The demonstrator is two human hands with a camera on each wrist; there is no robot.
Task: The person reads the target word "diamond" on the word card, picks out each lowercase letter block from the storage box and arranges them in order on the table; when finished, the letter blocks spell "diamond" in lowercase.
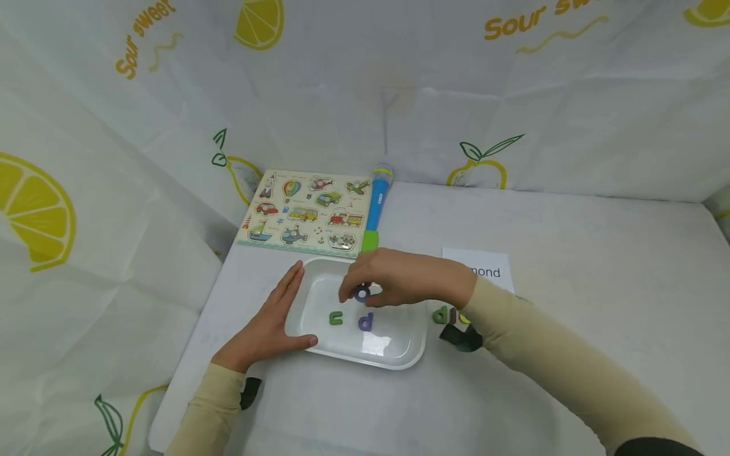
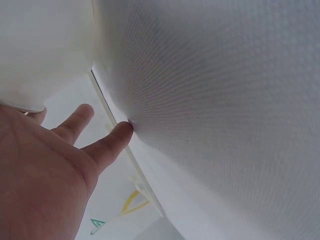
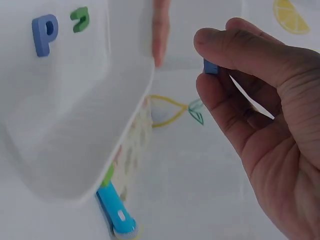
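My right hand [image 1: 390, 277] pinches a small blue letter piece [image 3: 210, 67] between thumb and fingertips, above the white tray [image 1: 319, 285]. Most of that piece is hidden by the fingers, so I cannot tell which letter it is. Inside the tray lie a green letter [image 1: 335, 318], like an n or u, and a purple letter [image 1: 365, 322], like a d or p. My left hand [image 1: 268, 329] rests at the tray's left side, fingers straight and thumb spread along the near rim.
Behind the tray lies a vehicle puzzle board [image 1: 302, 212], with a blue toy microphone [image 1: 377, 202] along its right side. A white card [image 1: 490, 269] reading "mond", partly covered, lies to the right. Several loose letters, one a green d [image 1: 440, 315], sit near the right sleeve [image 1: 530, 335].
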